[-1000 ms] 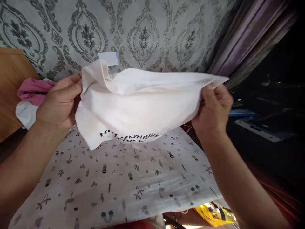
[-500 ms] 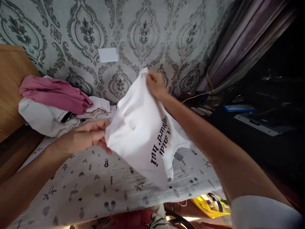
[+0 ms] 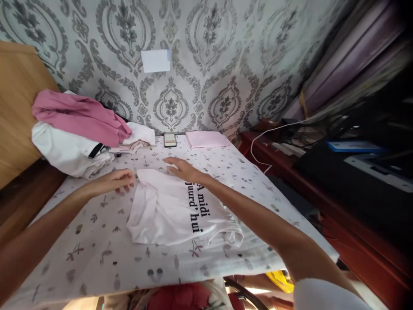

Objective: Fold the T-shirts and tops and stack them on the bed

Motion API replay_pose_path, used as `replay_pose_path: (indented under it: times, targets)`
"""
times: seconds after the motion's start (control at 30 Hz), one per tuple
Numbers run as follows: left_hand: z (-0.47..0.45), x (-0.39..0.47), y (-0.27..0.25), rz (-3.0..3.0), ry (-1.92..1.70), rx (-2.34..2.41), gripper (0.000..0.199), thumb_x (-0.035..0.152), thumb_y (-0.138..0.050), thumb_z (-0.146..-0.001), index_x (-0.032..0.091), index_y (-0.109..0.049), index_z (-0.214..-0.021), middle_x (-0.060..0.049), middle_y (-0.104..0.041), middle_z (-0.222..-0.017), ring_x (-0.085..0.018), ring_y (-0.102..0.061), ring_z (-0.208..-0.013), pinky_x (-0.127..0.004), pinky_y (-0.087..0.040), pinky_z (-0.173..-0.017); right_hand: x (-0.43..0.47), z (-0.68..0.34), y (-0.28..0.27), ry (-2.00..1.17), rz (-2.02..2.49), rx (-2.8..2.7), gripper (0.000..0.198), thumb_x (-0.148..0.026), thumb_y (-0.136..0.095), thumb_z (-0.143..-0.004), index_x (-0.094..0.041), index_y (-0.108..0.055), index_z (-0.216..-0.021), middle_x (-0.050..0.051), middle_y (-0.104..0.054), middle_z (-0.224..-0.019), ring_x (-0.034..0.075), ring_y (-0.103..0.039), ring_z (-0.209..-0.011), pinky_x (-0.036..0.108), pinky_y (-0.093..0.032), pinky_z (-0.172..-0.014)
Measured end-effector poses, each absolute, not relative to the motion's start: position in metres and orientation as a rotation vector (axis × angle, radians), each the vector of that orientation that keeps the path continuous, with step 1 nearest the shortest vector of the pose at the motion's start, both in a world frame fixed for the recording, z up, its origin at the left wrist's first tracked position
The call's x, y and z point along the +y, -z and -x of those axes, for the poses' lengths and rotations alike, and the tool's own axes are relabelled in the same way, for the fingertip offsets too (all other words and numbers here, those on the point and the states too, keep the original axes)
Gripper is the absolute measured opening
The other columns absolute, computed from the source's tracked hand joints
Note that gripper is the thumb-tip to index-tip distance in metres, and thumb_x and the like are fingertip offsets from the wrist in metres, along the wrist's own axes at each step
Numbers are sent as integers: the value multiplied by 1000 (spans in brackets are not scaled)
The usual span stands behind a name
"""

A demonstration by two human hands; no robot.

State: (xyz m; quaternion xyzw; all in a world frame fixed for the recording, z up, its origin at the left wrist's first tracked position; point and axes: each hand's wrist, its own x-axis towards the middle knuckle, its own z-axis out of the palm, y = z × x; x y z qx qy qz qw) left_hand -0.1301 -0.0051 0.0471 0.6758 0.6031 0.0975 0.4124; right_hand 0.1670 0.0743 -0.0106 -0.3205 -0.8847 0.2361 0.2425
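A white T-shirt with black lettering lies on the patterned sheet, its left part wrinkled and its neck end toward the right. My left hand hovers just off its upper left corner, fingers loosely curled and apart, holding nothing. Over the shirt's top edge is my right hand, fingers stretched out toward the left with nothing in them. Whether the right fingers touch the cloth I cannot tell. My right forearm hides part of the shirt and its print.
A heap of clothes with a pink garment on top lies at the back left beside a wooden panel. By the wall are a small framed item and a folded pink cloth. A white cable runs near a dark red desk.
The T-shirt was held up between both hands; now it lies on the sheet. Both hands have let go, and the right hand has come down and left.
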Motion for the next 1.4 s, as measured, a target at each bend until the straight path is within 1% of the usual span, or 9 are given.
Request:
replay_pose_path:
  times: [0.23,0.33,0.5,0.67,0.83,1.07,1.17,1.27,1.4]
  targets:
    - [89,59,18,-2089,-225,1986,60,59,-52,-76,17,-56,-118,-15,-63,-119,-34,-61,-110,-41,-49,-87,52,-305,34,-458,1678,-2267,34,-30,-58,-89,-14,-66,-117,13,-67,-112,25,-62,-104,36,-46,-92]
    - [86,68,24,-2033,-137,2052,46,45,-55,-73,18,-60,-110,-13,-66,-112,-33,-63,-107,-38,-48,-83,36,-324,43,-516,1716,-2211,28,-28,-64,-82,-17,-68,-107,10,-66,-108,23,-62,-101,32,-45,-90]
    - [102,61,15,-1861,-347,1907,19,29,-54,-58,21,-57,-75,-1,-62,-71,-24,-62,-75,-29,-45,-64,22,-322,41,-545,1717,-2179,8,-25,-60,-81,-19,-63,-85,5,-67,-95,20,-61,-89,29,-43,-80]
    - [117,49,-6,-1472,-855,1579,31,37,-65,-52,22,-49,-73,4,-56,-68,-17,-58,-64,-27,-48,-59,25,-332,19,-485,1566,-2087,9,-30,-54,-84,-21,-56,-81,1,-63,-77,17,-56,-71,27,-38,-64]
    - [115,73,-16,-1418,-1164,1532,34,35,-68,-53,23,-44,-73,6,-52,-66,-15,-54,-62,-25,-46,-57,53,-327,6,-255,1509,-1836,14,-35,-52,-87,-22,-57,-85,2,-64,-79,19,-57,-72,29,-42,-68]
    - [101,83,12,-1846,-846,1982,23,23,-53,-66,23,-49,-89,-6,-61,-96,-27,-61,-99,-39,-47,-89,58,-306,36,-176,1674,-1915,40,-27,-52,-89,-18,-54,-127,15,-56,-130,26,-61,-101,40,-47,-89]
    - [90,46,3,-2218,-589,1753,20,31,-46,-79,22,-54,-94,-9,-61,-104,-28,-59,-102,-39,-46,-90,25,-315,43,-347,1761,-1862,35,-38,-47,-95,-19,-58,-121,13,-60,-118,24,-63,-96,38,-49,-86]
    - [79,-1,-18,-2346,-120,1298,22,39,-44,-87,23,-57,-85,-5,-63,-94,-23,-60,-86,-33,-47,-80,-20,-324,44,-559,1773,-1842,36,-48,-52,-92,-22,-60,-115,8,-66,-104,23,-64,-91,37,-51,-81]
    - [81,-48,-21,-2331,242,1188,25,41,-57,-80,27,-65,-100,-5,-68,-110,-27,-62,-101,-32,-47,-83,-62,-317,40,-556,1802,-1907,42,-42,-70,-77,-24,-60,-114,8,-68,-108,27,-64,-98,41,-51,-81]
